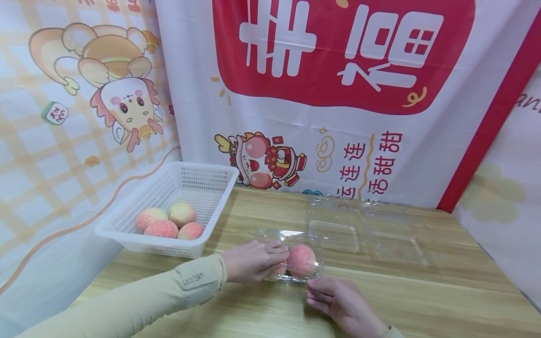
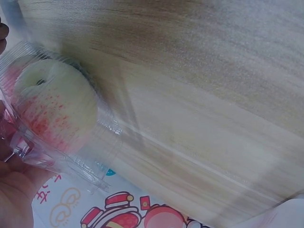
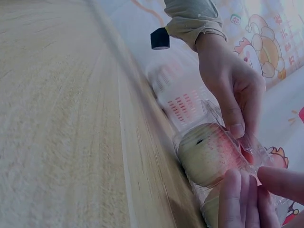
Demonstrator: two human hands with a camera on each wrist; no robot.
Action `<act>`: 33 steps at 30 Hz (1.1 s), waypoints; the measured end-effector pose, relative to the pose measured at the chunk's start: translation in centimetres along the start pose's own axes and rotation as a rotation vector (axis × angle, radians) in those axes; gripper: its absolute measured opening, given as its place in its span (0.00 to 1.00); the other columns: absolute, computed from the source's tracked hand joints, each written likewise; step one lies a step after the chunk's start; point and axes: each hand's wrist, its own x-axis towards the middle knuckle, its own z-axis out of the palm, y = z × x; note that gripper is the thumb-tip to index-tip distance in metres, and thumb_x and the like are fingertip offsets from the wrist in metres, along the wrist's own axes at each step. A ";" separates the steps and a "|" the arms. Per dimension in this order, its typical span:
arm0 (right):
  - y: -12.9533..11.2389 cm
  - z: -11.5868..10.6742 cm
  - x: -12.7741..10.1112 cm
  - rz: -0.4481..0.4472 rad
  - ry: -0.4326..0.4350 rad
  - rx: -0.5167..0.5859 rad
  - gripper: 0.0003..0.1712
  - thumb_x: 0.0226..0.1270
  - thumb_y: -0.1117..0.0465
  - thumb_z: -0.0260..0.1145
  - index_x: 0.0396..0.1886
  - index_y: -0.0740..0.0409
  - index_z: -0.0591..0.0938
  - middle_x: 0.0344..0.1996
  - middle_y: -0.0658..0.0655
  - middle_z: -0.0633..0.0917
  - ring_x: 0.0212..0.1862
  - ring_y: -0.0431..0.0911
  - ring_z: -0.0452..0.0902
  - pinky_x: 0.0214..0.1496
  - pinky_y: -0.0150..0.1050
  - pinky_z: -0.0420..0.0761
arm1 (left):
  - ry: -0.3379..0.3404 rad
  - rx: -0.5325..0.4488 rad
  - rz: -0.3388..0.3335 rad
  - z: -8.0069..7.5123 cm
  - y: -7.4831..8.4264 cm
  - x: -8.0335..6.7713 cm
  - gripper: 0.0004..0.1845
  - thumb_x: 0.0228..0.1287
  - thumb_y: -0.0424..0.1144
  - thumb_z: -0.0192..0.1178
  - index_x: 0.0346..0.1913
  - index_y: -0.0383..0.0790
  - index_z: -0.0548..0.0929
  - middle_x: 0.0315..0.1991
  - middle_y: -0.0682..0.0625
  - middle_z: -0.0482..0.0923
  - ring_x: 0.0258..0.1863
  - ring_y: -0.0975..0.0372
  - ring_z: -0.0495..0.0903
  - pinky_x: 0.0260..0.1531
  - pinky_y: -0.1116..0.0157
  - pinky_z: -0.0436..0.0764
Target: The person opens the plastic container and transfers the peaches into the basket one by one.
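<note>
A clear plastic clamshell box (image 1: 291, 233) sits on the wooden table, holding pink-and-cream peaches (image 1: 302, 261). My left hand (image 1: 253, 260) reaches over its left part and grips the lid; the right wrist view shows that thumb and fingers on either side of the plastic edge. At the near right corner, the right hand (image 1: 340, 300) pinches the box, thumb on top and fingers folded. Through the plastic in the left wrist view, a pale peach (image 2: 57, 104) with red speckles shows its stem hollow. Part of the left peach is hidden under the left hand.
On the left stands a white perforated basket (image 1: 220, 188) with several peaches (image 1: 182, 213). Behind and right of the box, clear plastic boxes (image 1: 334, 230) lie opened on the table (image 1: 448, 286). A printed cloth (image 1: 287, 108) hangs along the back edge.
</note>
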 end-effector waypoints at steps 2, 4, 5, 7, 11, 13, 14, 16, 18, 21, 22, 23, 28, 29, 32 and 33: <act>0.1 0.1 0.1 -0.006 0.001 -0.004 0.03 0.64 0.68 0.68 0.35 0.63 0.86 0.36 0.60 0.87 0.41 0.49 0.84 0.52 0.44 0.81 | -0.002 0.009 0.004 0.0 0.0 0.1 0.21 0.74 0.40 0.54 0.64 0.34 0.75 0.63 0.39 0.73 0.63 0.50 0.71 0.65 0.58 0.67; 0.3 0.2 0.1 -0.010 -0.004 -0.005 0.04 0.64 0.68 0.68 0.36 0.64 0.86 0.37 0.60 0.87 0.41 0.49 0.84 0.53 0.45 0.81 | -0.008 0.016 0.003 -0.1 0.1 0.1 0.21 0.74 0.40 0.54 0.64 0.33 0.75 0.62 0.40 0.73 0.63 0.50 0.72 0.65 0.59 0.67; 0.4 0.3 0.2 -0.011 -0.003 -0.003 0.04 0.63 0.68 0.69 0.37 0.64 0.86 0.37 0.61 0.87 0.41 0.49 0.84 0.53 0.44 0.81 | -0.011 0.016 0.002 -0.1 0.1 0.1 0.21 0.74 0.39 0.54 0.64 0.33 0.75 0.62 0.39 0.73 0.63 0.50 0.72 0.65 0.59 0.67; 0.5 0.4 0.3 -0.013 -0.005 0.005 0.05 0.63 0.68 0.68 0.37 0.65 0.86 0.37 0.62 0.87 0.40 0.49 0.85 0.52 0.44 0.82 | -0.011 0.017 0.002 -0.1 0.1 0.1 0.21 0.74 0.39 0.55 0.64 0.33 0.75 0.62 0.39 0.73 0.63 0.50 0.72 0.65 0.59 0.67; 0.7 0.8 0.4 -0.005 -0.001 0.024 0.07 0.63 0.68 0.69 0.40 0.66 0.86 0.38 0.63 0.87 0.39 0.49 0.85 0.51 0.44 0.82 | -0.017 0.008 -0.005 -0.2 0.2 0.1 0.21 0.74 0.40 0.55 0.64 0.33 0.74 0.62 0.39 0.73 0.63 0.50 0.72 0.64 0.59 0.67; 0.7 1.1 0.5 0.001 0.000 0.033 0.10 0.63 0.67 0.69 0.43 0.67 0.86 0.40 0.64 0.87 0.40 0.50 0.85 0.50 0.44 0.82 | -0.021 0.006 -0.011 -0.2 0.2 0.1 0.21 0.74 0.40 0.55 0.64 0.33 0.74 0.62 0.39 0.73 0.63 0.50 0.72 0.64 0.59 0.67; 0.8 1.2 0.5 0.004 0.001 0.037 0.11 0.63 0.67 0.69 0.44 0.68 0.85 0.40 0.64 0.86 0.41 0.50 0.85 0.50 0.44 0.82 | -0.022 0.003 -0.012 -0.2 0.2 0.1 0.21 0.74 0.40 0.54 0.64 0.33 0.74 0.62 0.39 0.73 0.63 0.49 0.71 0.64 0.59 0.67; 0.8 1.5 0.6 0.009 0.005 0.047 0.13 0.64 0.67 0.68 0.47 0.70 0.84 0.41 0.65 0.86 0.41 0.51 0.85 0.51 0.44 0.82 | -0.025 0.004 -0.011 -0.3 0.2 0.2 0.21 0.74 0.39 0.54 0.65 0.33 0.74 0.62 0.39 0.74 0.63 0.49 0.72 0.64 0.59 0.67; 0.8 1.8 0.6 0.014 0.013 0.058 0.14 0.64 0.68 0.68 0.48 0.71 0.83 0.42 0.65 0.86 0.42 0.51 0.85 0.51 0.43 0.82 | -0.025 -0.001 -0.008 -0.3 0.2 0.2 0.21 0.74 0.39 0.54 0.64 0.33 0.75 0.62 0.40 0.74 0.63 0.49 0.72 0.64 0.59 0.68; 0.7 2.1 0.6 0.022 0.027 0.076 0.13 0.63 0.70 0.67 0.46 0.72 0.82 0.41 0.65 0.86 0.40 0.50 0.85 0.50 0.43 0.83 | -0.017 -0.004 0.004 -0.3 0.2 0.2 0.21 0.74 0.39 0.55 0.64 0.33 0.75 0.61 0.40 0.75 0.62 0.50 0.73 0.64 0.59 0.69; 0.8 2.2 0.6 0.022 0.029 0.083 0.12 0.63 0.71 0.66 0.45 0.73 0.82 0.40 0.65 0.86 0.40 0.50 0.86 0.49 0.42 0.83 | -0.014 -0.006 0.009 -0.3 0.1 0.2 0.21 0.73 0.39 0.55 0.64 0.33 0.75 0.61 0.40 0.75 0.62 0.50 0.73 0.63 0.59 0.69; 0.8 2.2 0.6 0.021 0.031 0.088 0.11 0.63 0.71 0.66 0.44 0.73 0.82 0.40 0.65 0.86 0.39 0.50 0.86 0.49 0.42 0.83 | -0.009 -0.008 0.016 -0.3 0.1 0.2 0.21 0.73 0.39 0.55 0.63 0.33 0.75 0.60 0.40 0.76 0.62 0.51 0.73 0.63 0.59 0.69; 1.1 2.4 0.8 0.006 0.038 0.084 0.10 0.61 0.71 0.63 0.41 0.73 0.82 0.35 0.62 0.87 0.36 0.48 0.86 0.47 0.41 0.84 | 0.042 -0.027 0.059 -0.2 -0.3 0.3 0.17 0.72 0.36 0.57 0.59 0.34 0.79 0.53 0.44 0.82 0.54 0.56 0.80 0.56 0.65 0.76; 1.1 2.4 0.9 0.005 0.039 0.079 0.10 0.61 0.71 0.62 0.41 0.72 0.82 0.34 0.62 0.87 0.37 0.48 0.86 0.48 0.41 0.84 | 0.057 -0.044 0.065 -0.2 -0.4 0.3 0.14 0.72 0.35 0.57 0.56 0.35 0.81 0.46 0.46 0.84 0.47 0.60 0.83 0.50 0.69 0.79; 1.1 2.4 1.1 0.002 0.040 0.065 0.11 0.60 0.70 0.62 0.41 0.73 0.81 0.33 0.61 0.87 0.37 0.48 0.85 0.48 0.41 0.84 | 0.085 -0.103 0.069 -0.4 -0.6 0.4 0.09 0.71 0.33 0.57 0.49 0.39 0.83 0.26 0.56 0.78 0.24 0.70 0.77 0.28 0.79 0.75; 1.1 2.4 1.1 0.001 0.039 0.060 0.11 0.59 0.70 0.62 0.41 0.73 0.80 0.33 0.61 0.87 0.37 0.48 0.85 0.48 0.41 0.84 | 0.087 -0.125 0.068 -0.5 -0.7 0.5 0.07 0.71 0.33 0.57 0.47 0.40 0.83 0.21 0.59 0.72 0.19 0.72 0.71 0.22 0.81 0.71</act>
